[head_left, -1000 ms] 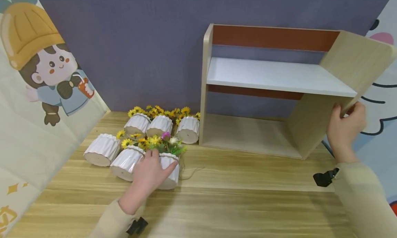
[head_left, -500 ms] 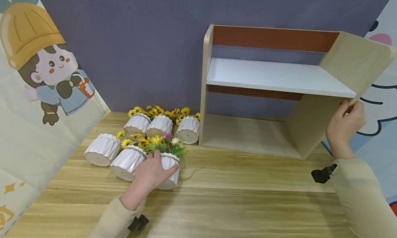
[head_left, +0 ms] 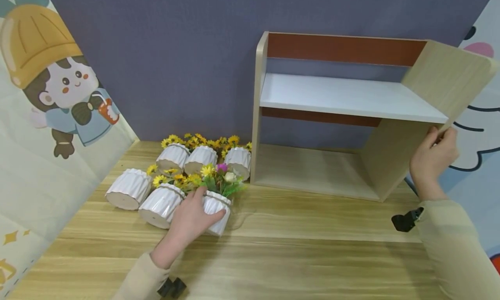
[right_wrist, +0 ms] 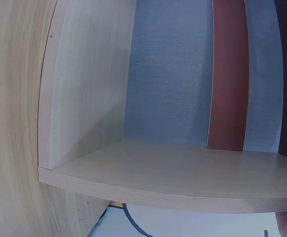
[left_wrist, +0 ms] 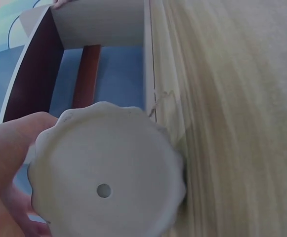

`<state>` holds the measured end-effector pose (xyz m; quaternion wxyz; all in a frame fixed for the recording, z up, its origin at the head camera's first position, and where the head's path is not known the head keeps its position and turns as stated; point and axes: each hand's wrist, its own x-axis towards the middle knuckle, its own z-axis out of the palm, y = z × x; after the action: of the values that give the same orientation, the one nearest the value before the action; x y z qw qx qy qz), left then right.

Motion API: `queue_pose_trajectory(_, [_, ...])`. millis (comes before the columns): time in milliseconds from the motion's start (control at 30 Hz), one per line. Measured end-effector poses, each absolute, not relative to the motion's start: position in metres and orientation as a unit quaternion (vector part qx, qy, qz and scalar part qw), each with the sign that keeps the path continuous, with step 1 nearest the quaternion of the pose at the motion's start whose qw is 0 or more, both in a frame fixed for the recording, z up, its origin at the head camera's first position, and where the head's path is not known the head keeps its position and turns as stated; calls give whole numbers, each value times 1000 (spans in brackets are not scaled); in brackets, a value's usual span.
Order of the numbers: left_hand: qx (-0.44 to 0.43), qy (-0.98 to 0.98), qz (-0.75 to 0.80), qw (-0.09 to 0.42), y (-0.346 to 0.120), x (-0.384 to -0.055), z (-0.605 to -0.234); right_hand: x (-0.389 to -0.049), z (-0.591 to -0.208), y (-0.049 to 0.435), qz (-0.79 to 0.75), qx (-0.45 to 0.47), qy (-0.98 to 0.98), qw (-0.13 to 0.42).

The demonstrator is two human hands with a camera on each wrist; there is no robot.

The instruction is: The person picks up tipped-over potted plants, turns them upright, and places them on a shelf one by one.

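Left hand (head_left: 191,217): front-left of shelf (head_left: 351,96), fingers gripping tilted pot (head_left: 219,203)
Right hand (head_left: 435,159): fingers curled round shelf's right side

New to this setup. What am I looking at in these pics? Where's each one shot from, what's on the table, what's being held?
No robot here: just a person's two bare hands. The wide picture is taken from the head, looking down; the other two are taken from the wrists, so the scene looks turned sideways. The left hand holds a white flowerpot; the left wrist view shows its round base. Whether it is clear of the table is hard to tell. Five other white pots with yellow flowers lie on their sides nearby. The right hand grips the front edge of the side panel of a two-level shelf unit; the right wrist view looks into its lower compartment.
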<state>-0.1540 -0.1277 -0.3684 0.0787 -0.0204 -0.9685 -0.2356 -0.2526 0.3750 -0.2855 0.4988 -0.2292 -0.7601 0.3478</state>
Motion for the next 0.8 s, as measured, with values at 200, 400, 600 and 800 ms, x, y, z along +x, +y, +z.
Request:
queue_pose_trajectory(200, [-19,-954,-278,110,-127,-154,-372,-253,-286,377,351,-243,-762,487])
queue_pose_trajectory(400, [-17,-933,-330,142,-126,-158,-380,-252,-285,376,353,-242,-760,490])
queue_pose_trajectory(600, [-12,-917,-374,142,-125,-160,-387,-252,-284,375,352,-247,-762,484])
queue_pose_trajectory(800, [-23,-907,-397,136,-125,-161,-391,-252,-284,375,360,-252,-760,479])
